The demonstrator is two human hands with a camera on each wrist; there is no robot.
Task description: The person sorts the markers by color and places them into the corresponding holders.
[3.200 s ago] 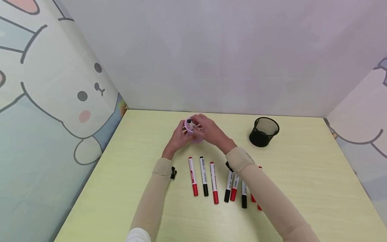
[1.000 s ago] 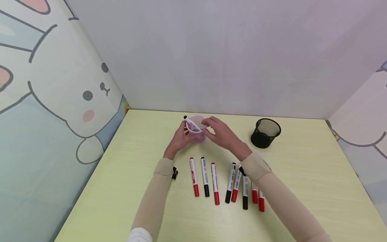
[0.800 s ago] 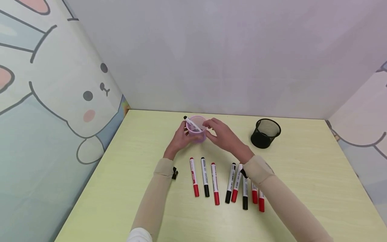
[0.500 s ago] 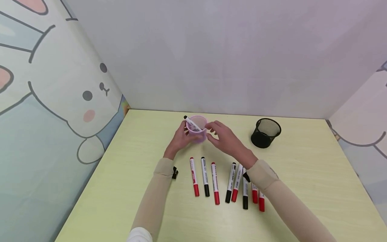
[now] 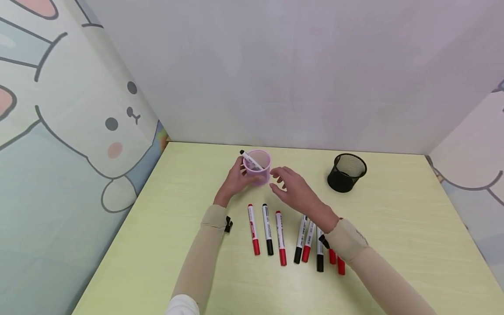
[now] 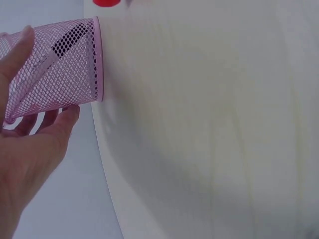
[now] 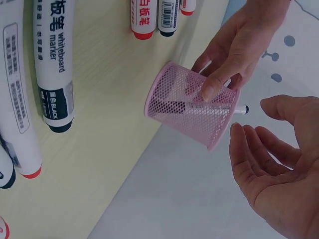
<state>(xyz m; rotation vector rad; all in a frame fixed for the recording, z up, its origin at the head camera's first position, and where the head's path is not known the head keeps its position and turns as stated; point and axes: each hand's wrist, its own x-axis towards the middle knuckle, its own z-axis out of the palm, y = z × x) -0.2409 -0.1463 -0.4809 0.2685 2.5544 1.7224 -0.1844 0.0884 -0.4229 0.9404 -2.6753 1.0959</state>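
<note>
My left hand (image 5: 235,179) grips a pink mesh pen holder (image 5: 260,177) from its left side, thumb across the front. Inside it leans a whiteboard marker (image 5: 252,161), its black end poking above the rim; the cap shows dark through the mesh in the left wrist view. Just right of the holder is my right hand (image 5: 297,192), fingers loosely bent and holding nothing. In the right wrist view its fingertips (image 7: 237,130) are close to the holder's rim. Under and below my right forearm lie several whiteboard markers (image 5: 300,240), partly hidden by the sleeve.
A black mesh pen holder (image 5: 343,178) stands at the back right. Between my forearms lie a red marker (image 5: 253,229), a black marker (image 5: 267,229) and another red one (image 5: 281,238). A pale wall (image 5: 291,87) rises behind the table's back edge.
My right hand has let go of the black marker, which now leans in the pink holder, and has drawn back right and toward me. My left hand stays on the holder.
</note>
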